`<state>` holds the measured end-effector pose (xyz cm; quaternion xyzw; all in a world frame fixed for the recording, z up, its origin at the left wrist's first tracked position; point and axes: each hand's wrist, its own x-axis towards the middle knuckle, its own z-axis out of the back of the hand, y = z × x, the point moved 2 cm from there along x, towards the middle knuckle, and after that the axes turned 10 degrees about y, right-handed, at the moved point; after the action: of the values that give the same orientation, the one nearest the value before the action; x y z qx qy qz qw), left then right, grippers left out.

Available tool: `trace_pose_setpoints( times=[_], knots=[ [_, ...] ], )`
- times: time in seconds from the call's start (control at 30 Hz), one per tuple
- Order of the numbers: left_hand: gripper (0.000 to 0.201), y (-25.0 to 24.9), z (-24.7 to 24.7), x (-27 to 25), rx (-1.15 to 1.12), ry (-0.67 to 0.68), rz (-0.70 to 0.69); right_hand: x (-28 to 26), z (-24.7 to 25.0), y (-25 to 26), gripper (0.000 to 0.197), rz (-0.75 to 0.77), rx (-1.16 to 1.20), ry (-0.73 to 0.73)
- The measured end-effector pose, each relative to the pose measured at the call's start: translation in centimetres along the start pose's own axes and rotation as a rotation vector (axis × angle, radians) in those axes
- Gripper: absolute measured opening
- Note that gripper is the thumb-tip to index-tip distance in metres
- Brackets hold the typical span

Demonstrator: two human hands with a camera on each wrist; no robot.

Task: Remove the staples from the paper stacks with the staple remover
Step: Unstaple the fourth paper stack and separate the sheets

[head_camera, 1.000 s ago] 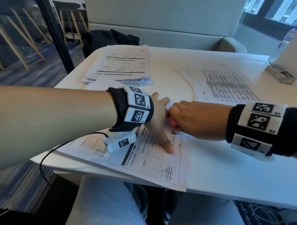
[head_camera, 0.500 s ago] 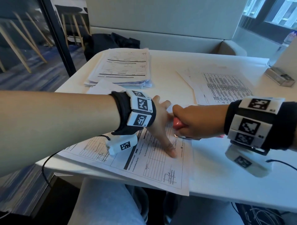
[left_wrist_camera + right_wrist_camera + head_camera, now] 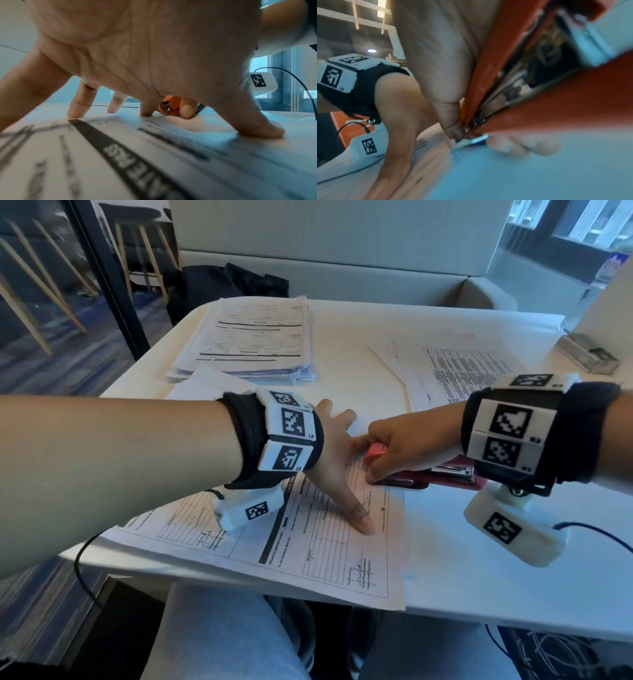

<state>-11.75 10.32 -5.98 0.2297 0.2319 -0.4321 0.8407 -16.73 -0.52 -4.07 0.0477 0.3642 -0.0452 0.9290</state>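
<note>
White worktop [image 3: 462, 559] is carrying the stapled form [image 3: 325, 542], with the left hand [image 3: 337, 463] spreading straight fingers on it, likely to be keeping it from sliding. At the form's far right edge, the right hand [image 3: 407, 443] is clamping the red staple remover [image 3: 375, 455], seemingly working its tip under a staple I cannot make out.

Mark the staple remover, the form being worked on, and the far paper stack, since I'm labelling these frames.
staple remover [image 3: 376, 454]: head view, its red nose.
form [image 3: 329, 556]: head view, bare printed area.
far paper stack [image 3: 257, 337]: head view, top sheet's middle.
</note>
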Motion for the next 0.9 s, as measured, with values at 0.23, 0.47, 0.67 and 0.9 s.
trace_pose_setpoints(
  times=[0.23, 0.47, 0.67, 0.9],
  knots=[
    [0.118, -0.1, -0.1, 0.2, -0.001, -0.016, -0.015, 0.1, 0.1, -0.3, 0.04, -0.012, 0.012, 0.014],
    [0.078, -0.1, -0.1, 0.6, -0.02, -0.077, -0.048, -0.6, -1.0, 0.7, 0.03, 0.141, -0.195, -0.243],
    [0.096, -0.3, -0.1, 0.5, 0.007, -0.052, 0.0, -0.1, -0.5, -0.1, 0.036, 0.016, -0.06, -0.083],
    [0.1, -0.3, -0.1, 0.3, -0.021, -0.013, 0.015, 0.6, 0.3, -1.0, 0.043, -0.02, 0.112, 0.11]
  ],
)
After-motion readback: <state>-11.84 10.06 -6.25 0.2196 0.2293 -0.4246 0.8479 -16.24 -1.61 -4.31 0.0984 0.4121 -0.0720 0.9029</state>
